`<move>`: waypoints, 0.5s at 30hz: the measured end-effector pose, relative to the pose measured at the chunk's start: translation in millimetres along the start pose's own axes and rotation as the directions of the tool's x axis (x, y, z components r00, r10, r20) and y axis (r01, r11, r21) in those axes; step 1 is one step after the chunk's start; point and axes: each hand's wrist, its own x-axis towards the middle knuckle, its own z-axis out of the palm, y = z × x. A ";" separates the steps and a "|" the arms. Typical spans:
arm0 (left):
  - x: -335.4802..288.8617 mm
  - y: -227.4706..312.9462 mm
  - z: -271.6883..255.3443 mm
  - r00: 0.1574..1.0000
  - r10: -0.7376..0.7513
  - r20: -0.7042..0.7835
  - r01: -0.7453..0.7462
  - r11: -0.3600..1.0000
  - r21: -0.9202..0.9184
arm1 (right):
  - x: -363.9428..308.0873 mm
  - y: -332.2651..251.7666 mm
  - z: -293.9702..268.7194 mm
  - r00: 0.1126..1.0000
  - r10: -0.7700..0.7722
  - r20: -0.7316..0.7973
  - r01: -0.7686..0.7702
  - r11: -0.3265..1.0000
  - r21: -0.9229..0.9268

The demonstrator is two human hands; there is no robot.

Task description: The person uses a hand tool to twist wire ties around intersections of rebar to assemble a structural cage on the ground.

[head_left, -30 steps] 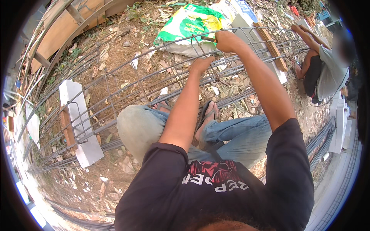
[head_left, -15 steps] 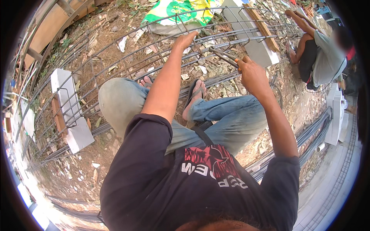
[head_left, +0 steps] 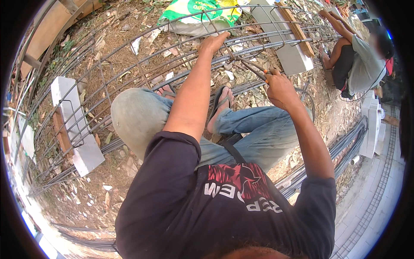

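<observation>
A long rebar cage (head_left: 142, 71) of thin steel bars and bent stirrups stretches across in front of me. My left hand (head_left: 212, 44) reaches over its bars, with the fingers closed at one upright steel stirrup (head_left: 221, 39); the far side of the grip is hidden. In my right hand (head_left: 281, 90) is a pair of long-handled pincers (head_left: 254, 69) with orange on the handles. Their jaws meet the lower corner of that same stirrup, where it crosses the bundled bars. The handles stand slightly apart. Any tie wire there is too small to make out.
White blocks (head_left: 88, 151) (head_left: 293, 58) with wooden strips (head_left: 62, 129) (head_left: 297, 32) prop the cage. A green, yellow and white sack (head_left: 181, 11) lies beyond it. Another person (head_left: 364, 64) squats at the right end. Loose rebar (head_left: 349, 142) lies at right; dry leaves cover the soil.
The pincers' jaws have come onto the stirrup's lower corner and their handles have spread apart. My left hand stays at the same stirrup; the whole view has shifted a little.
</observation>
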 end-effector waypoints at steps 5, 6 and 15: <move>0.6 2.2 2.3 0.999 -0.002 -0.034 0.004 0.999 0.042 | -8.4 -23.0 -6.2 0.999 0.049 -0.006 -0.049 0.983 -0.174; 1.7 2.0 2.8 0.999 0.003 -0.033 -0.001 0.999 0.046 | -9.9 -28.4 -6.4 0.999 0.034 -0.022 -0.038 0.976 -0.216; 10.2 -3.2 3.4 1.000 -0.026 -0.004 0.026 1.000 -0.014 | -10.6 -22.1 15.5 0.992 -0.003 -0.129 -0.038 0.947 -0.319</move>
